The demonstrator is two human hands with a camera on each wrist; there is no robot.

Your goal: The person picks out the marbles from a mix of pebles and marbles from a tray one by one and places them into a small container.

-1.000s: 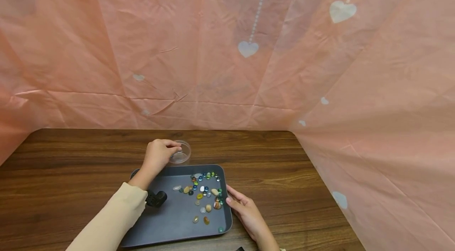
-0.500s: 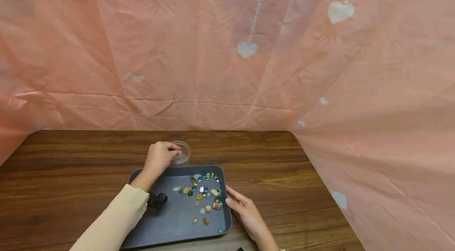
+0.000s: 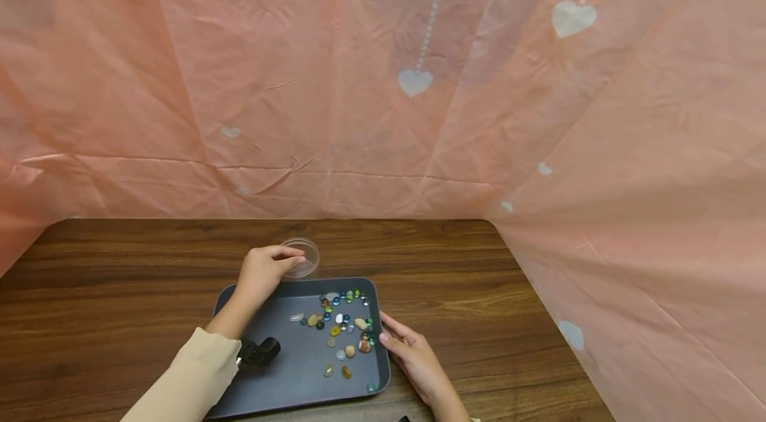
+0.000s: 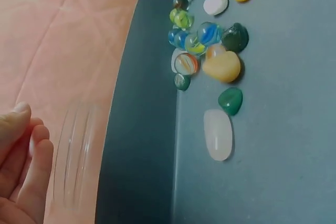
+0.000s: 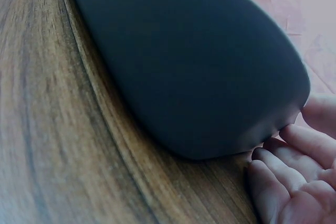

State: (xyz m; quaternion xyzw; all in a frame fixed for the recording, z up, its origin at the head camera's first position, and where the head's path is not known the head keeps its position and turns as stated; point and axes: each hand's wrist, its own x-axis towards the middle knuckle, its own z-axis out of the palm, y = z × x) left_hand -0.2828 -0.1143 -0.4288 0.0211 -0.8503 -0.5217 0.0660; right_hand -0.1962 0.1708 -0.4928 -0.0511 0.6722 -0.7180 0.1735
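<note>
My left hand (image 3: 266,270) is at the near-left side of a clear round dish (image 3: 308,267), its thumb and forefinger extended over it. In the left wrist view, the thumb and fingers (image 4: 35,169) are beside the dish's clear wall, and nothing shows between them. My right hand (image 3: 419,363) rests against the right side of a dark grey tray (image 3: 287,379), thumb at the rim and fingertips touching the outer wall. Inside the tray lie glass marbles (image 4: 209,33) and polished stones, among them a long white stone (image 4: 218,135), a tan stone (image 4: 222,66) and a green stone (image 4: 231,100).
The tray stands on a brown wood-grain table (image 3: 455,289), with the dish just behind its far edge. A pink sheet with pale hearts (image 3: 335,109) hangs behind and to the right. A black wrist device (image 3: 260,351) overlaps the tray's left part.
My left hand has drawn back slightly toward me and to the left, its fingertips still over the dish. A blue spot seen near its fingers earlier no longer shows. The right hand stays put.
</note>
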